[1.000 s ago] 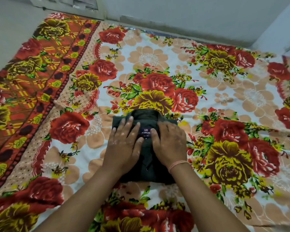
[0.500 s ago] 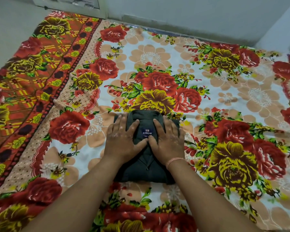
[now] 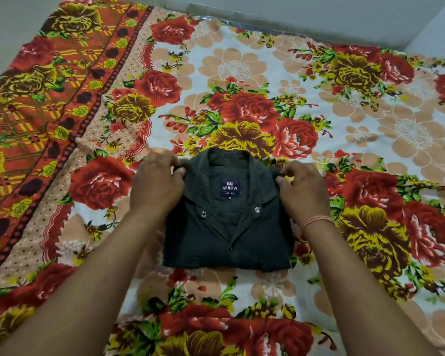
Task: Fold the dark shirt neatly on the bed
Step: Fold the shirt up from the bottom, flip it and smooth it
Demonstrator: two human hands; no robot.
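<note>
— Looking down from the head camera, I see the dark shirt (image 3: 226, 227) lying on the bed sheet (image 3: 242, 68), folded into a compact rectangle with its collar at the far end. How do the hands look from your side?

— Both are at the shirt's far corners. The left hand (image 3: 156, 183) sits at the shirt's left shoulder, fingers curled and pinching the cloth there. The right hand (image 3: 299, 187) is at the shirt's right shoulder, thumb and fingers closed on the edge of the fabric.

— Agreed. I read a blue label (image 3: 229, 188) inside the collar, marked ARROW, between the two hands. Just nearer than the label I count two metal snaps (image 3: 257, 209), one on each lapel, and a smaller fastener lower on the placket.

— The near edge of the shirt is flat and fairly straight. I cannot tell how many layers are folded under it.

— A thin thread band (image 3: 316, 221) circles the right wrist, just beside the shirt's right edge.

— The sheet around the shirt is printed with red and yellow roses on white. Left of the shirt a red patterned border (image 3: 49, 104) runs along the sheet, and beyond the shirt's collar the sheet meets a pale wall (image 3: 293, 11).
</note>
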